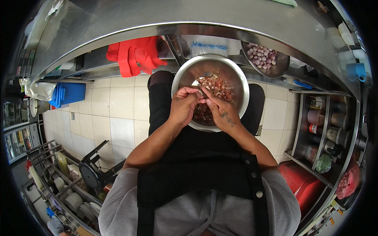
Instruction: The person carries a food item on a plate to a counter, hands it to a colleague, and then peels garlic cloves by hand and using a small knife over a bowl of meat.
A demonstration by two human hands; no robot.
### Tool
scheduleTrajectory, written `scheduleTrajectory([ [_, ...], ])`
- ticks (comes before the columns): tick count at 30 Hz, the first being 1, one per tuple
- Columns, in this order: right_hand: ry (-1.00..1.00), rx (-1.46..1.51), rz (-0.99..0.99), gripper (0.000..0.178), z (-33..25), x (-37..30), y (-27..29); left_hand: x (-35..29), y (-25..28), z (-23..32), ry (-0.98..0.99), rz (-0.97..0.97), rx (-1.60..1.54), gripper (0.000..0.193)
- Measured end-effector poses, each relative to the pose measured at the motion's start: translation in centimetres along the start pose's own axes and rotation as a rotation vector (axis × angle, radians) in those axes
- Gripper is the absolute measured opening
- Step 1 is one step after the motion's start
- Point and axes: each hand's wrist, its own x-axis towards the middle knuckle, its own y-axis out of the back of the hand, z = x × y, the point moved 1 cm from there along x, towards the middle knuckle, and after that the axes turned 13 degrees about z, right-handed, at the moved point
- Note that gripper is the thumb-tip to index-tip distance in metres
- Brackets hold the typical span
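A wide steel bowl [179, 84] rests between my knees, holding a heap of reddish-brown and pinkish scraps [218, 86] that look like onion skins. Above it, my left hand [184, 105] and my right hand [224, 112] meet, with thumbs and fingertips pinched together. Between the fingertips is a small, dark thing, mostly covered by the fingers; its kind cannot be made out. Just beyond the bowl to the right, a metal pan [280, 70] on the low shelf holds many small purplish-white onions [262, 57].
A steel worktable [173, 13] spans the far side. Red cloth or bags [134, 55] hang from its lower shelf, beside a clear plastic pack [208, 45]. Blue bins [71, 93] stand at left, a black-framed stand [92, 169] nearer. Jars fill the right rack [315, 131], near a red container [301, 181].
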Motion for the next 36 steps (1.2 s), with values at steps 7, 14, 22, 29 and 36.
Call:
scheduleTrajectory([
  [7, -0.364, 0.350, -0.026, 0.036, 0.9, 0.1, 0.0, 0.1, -0.1, 0.3, -0.003, -0.038, -0.020, 0.011],
  [14, -0.493, 0.462, 0.036, 0.038, 0.8, 0.2, 1.0, 0.5, 0.6, 0.3, 0.095, -0.071, -0.093, 0.011],
  [22, -0.115, -0.251, -0.083, 0.047, 5.5, 0.1, 0.0, 0.6, -0.1, 0.8, 0.274, -0.027, -0.180, 0.018],
  [29, -0.292, -0.513, -0.301, 0.019, 6.0, -1.8, -1.9, 1.6, -3.4, 0.3, 0.203, -0.071, 0.164, 0.020],
  [36, -0.132, -0.515, -0.251, 0.030, 5.2, -2.0, -1.0, 6.2, -14.4, -2.5, 0.176, -0.302, 0.232, 0.036],
])
